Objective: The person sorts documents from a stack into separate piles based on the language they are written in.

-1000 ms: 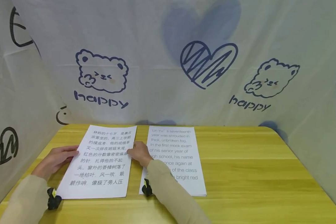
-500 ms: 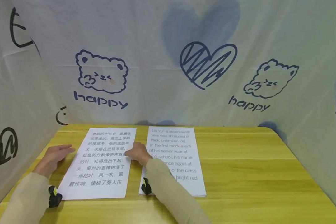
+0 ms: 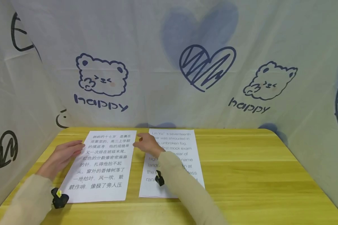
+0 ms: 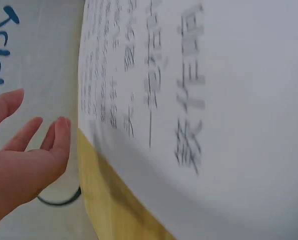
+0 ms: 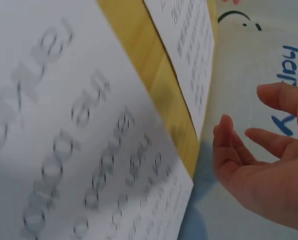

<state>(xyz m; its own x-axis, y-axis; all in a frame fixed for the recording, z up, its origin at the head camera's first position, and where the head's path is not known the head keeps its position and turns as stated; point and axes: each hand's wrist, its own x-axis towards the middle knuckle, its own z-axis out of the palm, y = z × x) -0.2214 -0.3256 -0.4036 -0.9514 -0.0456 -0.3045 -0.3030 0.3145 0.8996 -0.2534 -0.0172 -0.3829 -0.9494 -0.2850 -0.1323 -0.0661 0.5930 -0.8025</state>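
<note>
In the head view, a white sheet printed with Chinese text [image 3: 104, 172] lies flat on the left part of the table. My left hand [image 3: 62, 156] hovers at its left edge, fingers extended and slightly bent; in the left wrist view nothing is between them. Near that sheet's upper right edge is my right hand [image 3: 148, 144], over the left side of a second white sheet with English text [image 3: 190, 148]. The right wrist view shows its fingers loosely bent and holding nothing. My right hand and forearm hide part of the English text.
Both sheets rest on a yellow wood-grain table [image 3: 250, 175]. A strip of table separates them. Behind and on both sides hangs a pale cloth [image 3: 155, 93] with bear and heart drawings. A black wrist camera [image 3: 59, 198] sits close to the Chinese sheet's lower left corner.
My left hand has come off the Chinese sheet's left edge, then moved forward. My right hand has released its right edge and shifted forward. The sheet now lies flat.
</note>
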